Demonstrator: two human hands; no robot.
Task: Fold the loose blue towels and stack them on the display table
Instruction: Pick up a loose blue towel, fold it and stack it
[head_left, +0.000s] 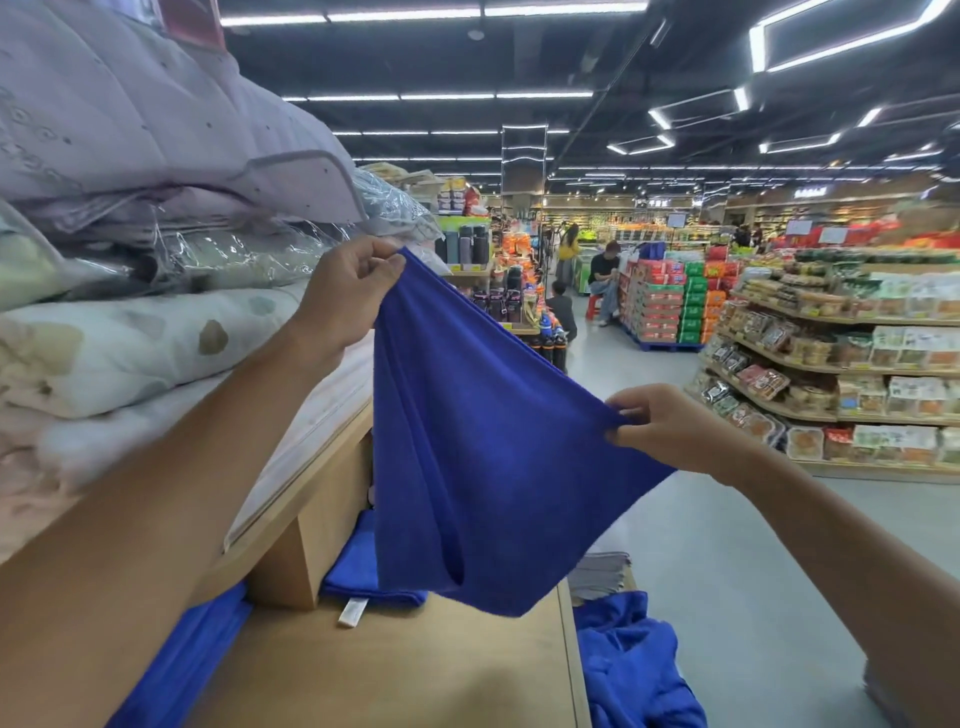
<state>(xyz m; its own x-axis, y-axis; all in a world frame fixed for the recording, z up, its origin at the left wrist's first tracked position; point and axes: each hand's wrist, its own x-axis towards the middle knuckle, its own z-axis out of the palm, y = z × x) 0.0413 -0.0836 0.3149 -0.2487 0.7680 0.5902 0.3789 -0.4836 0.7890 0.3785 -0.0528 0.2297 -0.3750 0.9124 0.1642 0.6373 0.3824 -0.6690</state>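
Note:
A blue towel (483, 467) hangs in the air between my hands, doubled over, above the wooden display table (415, 670). My left hand (343, 296) pinches its upper left corner. My right hand (670, 426) pinches the right corner, lower and nearer to me. A folded blue towel (358, 571) with a white tag lies on the table behind the hanging one. Loose blue towels (634, 670) are heaped off the table's right edge, and another blue towel (182, 670) lies along the table's left side.
Packed bedding and quilts (130, 312) are stacked on a raised wooden shelf at the left. A stack of grey cloths (597, 571) sits past the table's far right corner. Across the grey aisle floor stand snack shelves (831, 374). People are far down the aisle (602, 280).

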